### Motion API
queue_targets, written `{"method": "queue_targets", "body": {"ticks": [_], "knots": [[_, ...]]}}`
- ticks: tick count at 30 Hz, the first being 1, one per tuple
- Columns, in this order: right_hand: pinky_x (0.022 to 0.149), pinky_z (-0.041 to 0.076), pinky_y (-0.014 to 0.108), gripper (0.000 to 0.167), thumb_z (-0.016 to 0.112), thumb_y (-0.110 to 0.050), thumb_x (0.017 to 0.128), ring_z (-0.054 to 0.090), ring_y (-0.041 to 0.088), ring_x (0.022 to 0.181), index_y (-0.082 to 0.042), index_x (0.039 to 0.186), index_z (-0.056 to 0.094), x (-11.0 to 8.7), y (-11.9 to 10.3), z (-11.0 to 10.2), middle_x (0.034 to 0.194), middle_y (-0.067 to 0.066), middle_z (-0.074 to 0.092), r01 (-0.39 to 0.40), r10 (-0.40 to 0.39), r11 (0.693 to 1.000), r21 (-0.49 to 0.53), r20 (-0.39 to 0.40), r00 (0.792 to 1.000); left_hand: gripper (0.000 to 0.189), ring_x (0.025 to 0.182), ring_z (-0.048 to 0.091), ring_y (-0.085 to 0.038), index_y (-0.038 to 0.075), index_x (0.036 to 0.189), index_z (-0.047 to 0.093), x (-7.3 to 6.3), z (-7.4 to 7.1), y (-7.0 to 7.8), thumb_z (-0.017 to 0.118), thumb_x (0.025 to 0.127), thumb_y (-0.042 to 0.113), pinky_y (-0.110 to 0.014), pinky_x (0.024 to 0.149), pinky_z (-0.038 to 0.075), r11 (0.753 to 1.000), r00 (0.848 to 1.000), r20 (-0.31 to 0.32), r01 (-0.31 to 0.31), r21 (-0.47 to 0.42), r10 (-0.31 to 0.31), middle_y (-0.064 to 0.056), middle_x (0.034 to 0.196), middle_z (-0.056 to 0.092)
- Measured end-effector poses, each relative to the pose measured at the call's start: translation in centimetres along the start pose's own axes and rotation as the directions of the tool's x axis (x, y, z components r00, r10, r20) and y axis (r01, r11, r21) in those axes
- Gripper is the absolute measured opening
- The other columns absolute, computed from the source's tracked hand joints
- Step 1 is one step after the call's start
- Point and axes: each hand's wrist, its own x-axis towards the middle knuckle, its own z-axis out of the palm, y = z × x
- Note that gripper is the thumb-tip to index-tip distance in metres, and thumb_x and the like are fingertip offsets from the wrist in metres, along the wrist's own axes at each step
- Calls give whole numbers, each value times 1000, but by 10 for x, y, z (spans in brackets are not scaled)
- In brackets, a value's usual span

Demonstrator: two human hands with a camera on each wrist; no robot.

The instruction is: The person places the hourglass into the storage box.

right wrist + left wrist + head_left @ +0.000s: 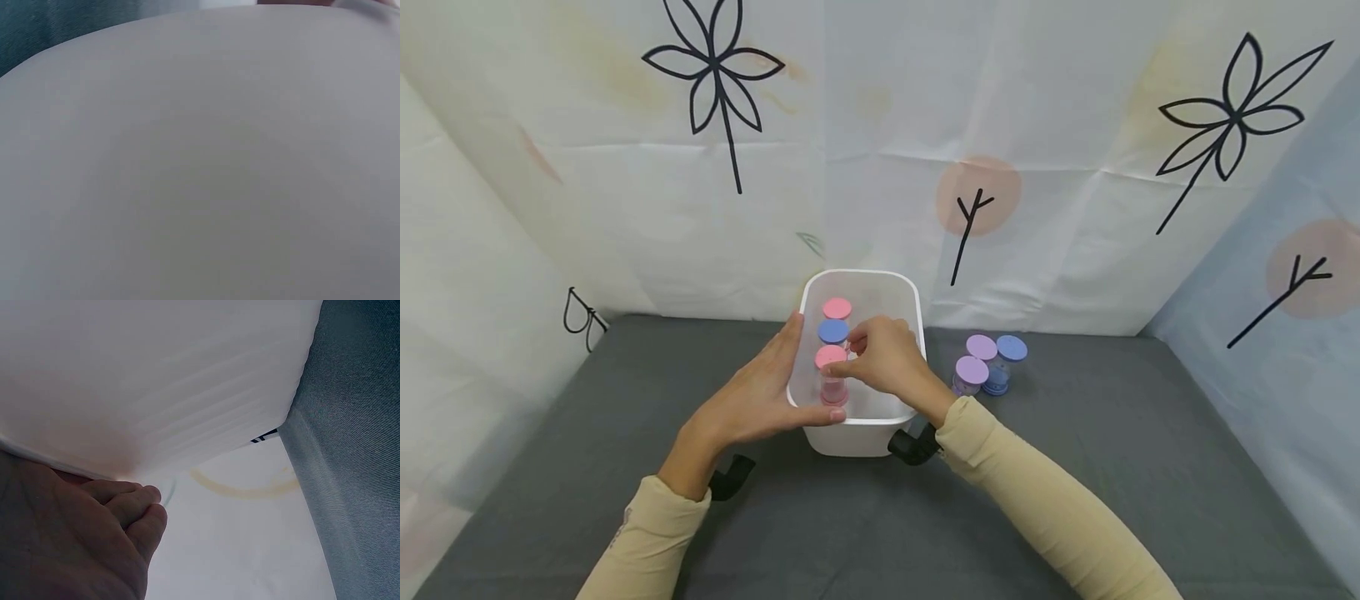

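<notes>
A white plastic bin (pixel 852 437) stands on the grey cloth; its outer wall fills most of both wrist views. Inside, along its left side, are a small clear jar with a pink lid (pixel 837 308), one with a blue lid (pixel 832 332) and a nearer pink-lidded jar (pixel 833 392). My right hand (pixel 886 357) reaches over the right rim and pinches the nearer pink-lidded jar near its lid, thumb across the front. My left hand (pixel 752 404) rests on the bin's left side, fingers extended along the rim (pixel 128 481) and thumb lying over the front corner.
Right of the bin, two purple-lidded jars (pixel 972 371) and a blue-lidded jar (pixel 1011 348) stand close together on the grey cloth (pixel 1075 450). A white printed curtain (pixel 880 217) hangs right behind the bin, with more fabric at both sides.
</notes>
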Motion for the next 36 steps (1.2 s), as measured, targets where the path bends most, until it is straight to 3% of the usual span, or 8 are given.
{"method": "queue_targets", "body": {"ticks": [5, 11, 18, 26, 36], "knots": [[78, 56, 35, 39, 91, -37, 75, 70, 20, 90, -6, 95, 79, -6, 1, -4, 90, 4, 76, 60, -56, 994, 86, -54, 997, 133, 154, 11, -26, 17, 163, -9, 0, 0, 0, 76, 75, 72, -58, 115, 28, 1000, 1000, 0, -4, -6, 4, -3, 170, 1], [84, 57, 35, 45, 91, -28, 76, 72, 19, 91, 0, 108, 76, -18, 2, -6, 99, 7, 76, 109, -97, 970, 215, -66, 993, 133, 154, 12, -26, 21, 163, -10, 0, 0, 0, 76, 75, 72, -61, 113, 29, 1000, 1000, -3, 2, -17, -2, -1, 170, 1], [88, 56, 31, 50, 90, -20, 77, 72, 19, 98, 0, 119, 73, -35, 8, -10, 113, 11, 74, 180, -145, 911, 371, -121, 982, 134, 154, 12, -24, 21, 163, -9, 0, 1, -1, 76, 74, 74, -60, 114, 28, 1000, 1000, -18, 3, -18, -3, 1, 170, 2], [91, 55, 33, 48, 90, -15, 78, 71, 20, 104, -2, 120, 72, -60, 21, -21, 113, 10, 73, 210, -131, 829, 517, -186, 974, 134, 153, 14, -24, 22, 163, -7, 1, 1, 0, 77, 72, 74, -60, 114, 29, 1000, 1000, -29, -1, -24, 0, -1, 170, 5], [94, 53, 33, 45, 86, 2, 78, 70, 29, 106, 7, 120, 69, -82, 46, -33, 114, 16, 72, 274, -110, 766, 582, -301, 947, 134, 152, 16, -22, 23, 164, -6, 1, 2, 0, 78, 72, 72, -57, 114, 30, 999, 999, -42, -20, -40, 19, 1, 170, 6]]}}
